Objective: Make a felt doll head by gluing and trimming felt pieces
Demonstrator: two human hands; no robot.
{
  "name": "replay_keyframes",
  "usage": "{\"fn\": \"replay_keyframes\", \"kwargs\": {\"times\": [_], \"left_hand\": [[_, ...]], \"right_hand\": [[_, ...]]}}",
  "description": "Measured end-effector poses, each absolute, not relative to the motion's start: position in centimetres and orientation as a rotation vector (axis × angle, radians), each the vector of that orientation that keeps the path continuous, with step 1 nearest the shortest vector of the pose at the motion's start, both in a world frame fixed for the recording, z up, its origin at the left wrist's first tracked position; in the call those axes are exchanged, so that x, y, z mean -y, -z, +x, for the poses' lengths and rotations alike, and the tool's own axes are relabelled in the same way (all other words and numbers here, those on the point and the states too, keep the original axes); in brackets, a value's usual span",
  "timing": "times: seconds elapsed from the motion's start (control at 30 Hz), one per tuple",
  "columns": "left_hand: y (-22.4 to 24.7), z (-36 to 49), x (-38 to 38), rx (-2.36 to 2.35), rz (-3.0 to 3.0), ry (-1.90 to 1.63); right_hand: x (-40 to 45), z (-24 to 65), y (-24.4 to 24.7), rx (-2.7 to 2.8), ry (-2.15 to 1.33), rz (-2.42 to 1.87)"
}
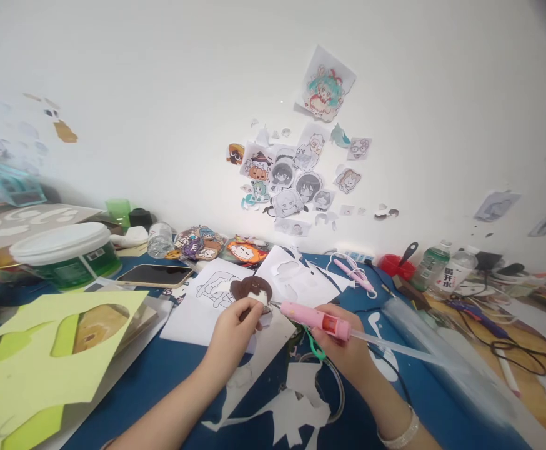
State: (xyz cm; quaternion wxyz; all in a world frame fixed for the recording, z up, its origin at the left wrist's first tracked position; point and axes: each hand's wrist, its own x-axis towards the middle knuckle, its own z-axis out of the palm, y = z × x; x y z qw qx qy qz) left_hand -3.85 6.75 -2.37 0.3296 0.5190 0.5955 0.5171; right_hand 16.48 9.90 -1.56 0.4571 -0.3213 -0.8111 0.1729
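Head view: brown-and-white cutout (248,287) juts beyond the pinching left fingers (242,309).

Pink glue gun (311,317); brown-and-white cutout (253,288); blue tabletop (147,375).

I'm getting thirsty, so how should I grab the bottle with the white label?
Probably grip the white-labelled bottle near its neck, coming from above: it stands top up, and the green-labelled bottle crowds its left side.

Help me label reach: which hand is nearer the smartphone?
Left. The left hand is below and right of the smartphone in view, holding a paper cutout; the right hand is farther right, gripping the pink glue gun.
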Motion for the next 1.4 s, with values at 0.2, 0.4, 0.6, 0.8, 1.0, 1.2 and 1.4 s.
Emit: {"fn": "replay_keyframes", "kwargs": {"times": [0.2, 0.4, 0.6, 0.8, 1.0, 1.2, 1.4], "left_hand": [[2.18, -3.75, -6.49, -1.568, 1.397, -1.369], [2.05, -3.68, -6.44, -1.593, 1.408, -1.379], [2.01, -3.66, -6.5, -1.618, 1.411, -1.366], [1.83, -3.69, -6.53, -1.619, 1.397, -1.386], [1.83, -3.77, -6.54, -1.609, 1.356, -1.364], [2.34, -3.72, -6.8, -1.595, 1.338, -1.346], [2.48, -3.62, -6.75, -1.565, 1.318, -1.341]], "right_hand": [[-9.6, 16.27, 1.41, 2.085, -0.169, -0.735], [-9.43, 16.24, 1.54, 2.114, -0.032, -0.69], [-9.27, 16.25, 1.43, 2.15, 0.026, -0.665], [-9.15, 16.13, 1.37, 2.174, 0.124, -0.635], [-9.34, 16.37, 1.26, 2.193, 0.169, -0.631], [-9.51, 16.68, 1.19, 2.12, 0.063, -0.676], [-9.55, 16.07, 1.5, 2.038, -0.115, -0.738]]}}
